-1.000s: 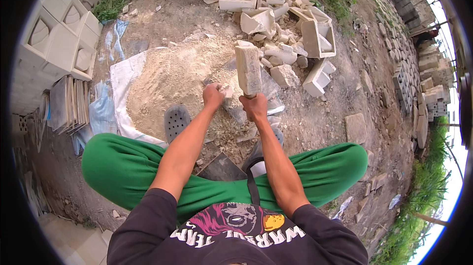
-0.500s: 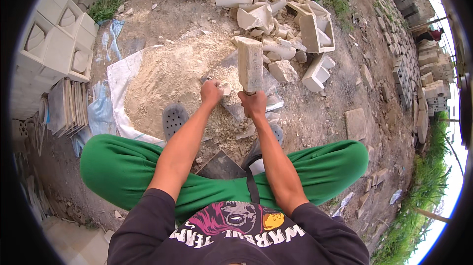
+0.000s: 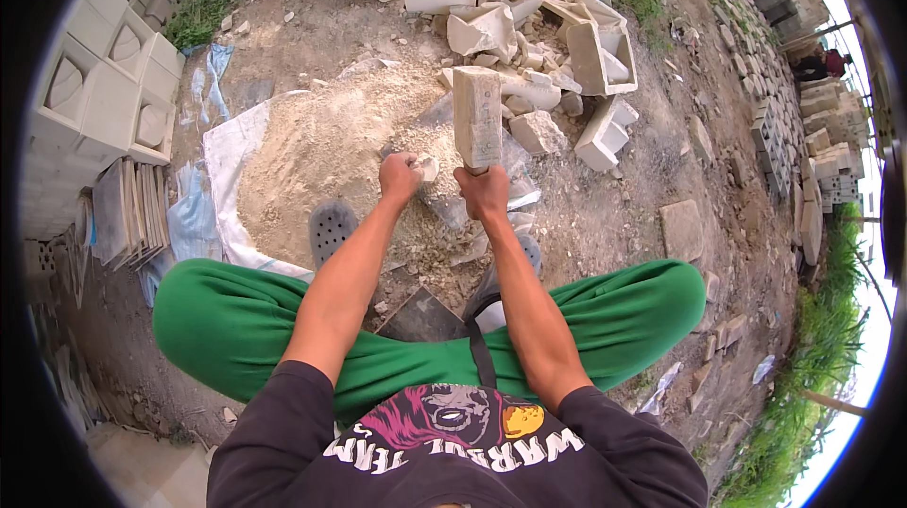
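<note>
"Pale, dusty, block-headed mallet point(image 3: 478, 118): where?"
"Centre, pointing far, the right hand point(image 3: 484, 193) closed round its near end."
"And the left hand point(image 3: 400, 178)?"
"Curled, pinching a small cream stone-like chunk point(image 3: 429, 170), left of the mallet."

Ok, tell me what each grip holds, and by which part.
Right grip: a block-headed mallet, by its handle. Left grip: a pale chunk, by its left side.

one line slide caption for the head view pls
Blocky mallet in right grip, pale chunk in left grip, near heaped pale grit.
</note>
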`<state>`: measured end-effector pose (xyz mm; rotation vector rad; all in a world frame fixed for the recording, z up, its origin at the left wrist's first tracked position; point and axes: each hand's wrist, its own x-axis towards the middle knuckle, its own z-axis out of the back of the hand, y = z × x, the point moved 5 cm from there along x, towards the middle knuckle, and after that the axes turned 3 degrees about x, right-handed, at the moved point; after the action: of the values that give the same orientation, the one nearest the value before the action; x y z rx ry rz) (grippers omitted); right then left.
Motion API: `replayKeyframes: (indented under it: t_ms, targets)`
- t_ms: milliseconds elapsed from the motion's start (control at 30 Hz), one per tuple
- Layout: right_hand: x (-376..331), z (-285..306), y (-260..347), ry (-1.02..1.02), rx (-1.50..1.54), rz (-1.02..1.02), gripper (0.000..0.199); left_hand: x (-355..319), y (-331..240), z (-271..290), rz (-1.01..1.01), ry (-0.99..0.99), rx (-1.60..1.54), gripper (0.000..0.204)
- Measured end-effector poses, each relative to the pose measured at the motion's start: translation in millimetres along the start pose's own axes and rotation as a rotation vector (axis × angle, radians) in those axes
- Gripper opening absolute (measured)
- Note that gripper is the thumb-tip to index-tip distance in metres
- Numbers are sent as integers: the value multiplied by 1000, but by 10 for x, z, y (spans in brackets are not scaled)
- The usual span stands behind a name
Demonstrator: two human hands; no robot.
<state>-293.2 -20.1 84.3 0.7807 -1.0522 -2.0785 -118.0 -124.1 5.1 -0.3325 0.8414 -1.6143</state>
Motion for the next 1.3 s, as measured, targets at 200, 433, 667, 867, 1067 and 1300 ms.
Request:
replayKeyframes:
  t_ms: [200, 433, 667, 867, 1067, 1300]
  targets:
    - [-236, -289, -572, 65, -178, -34, 32, -2, -54, -17, -14, -43, -24, 30]
    - [-196, -154, -297, 184, 83, -99, 26, -49, -62, 46, -1, -30, -16, 31]
    - [-159, -281, -617, 41, -126, -37, 26, -41, -159, 35, 29, -1, -31, 34]
    - [-185, -294, -284, 189, -226, -142, 35, -42, 37, 66, 43, -54, -27, 37]
    - [-152, -92, 156, -34, -170, 196, 33, -40, -111, 38, -70, -23, -8, 31]
    - [-66, -198, -470, 289, -265, -295, 34, 11, -37, -18, 46, 18, 23, 39]
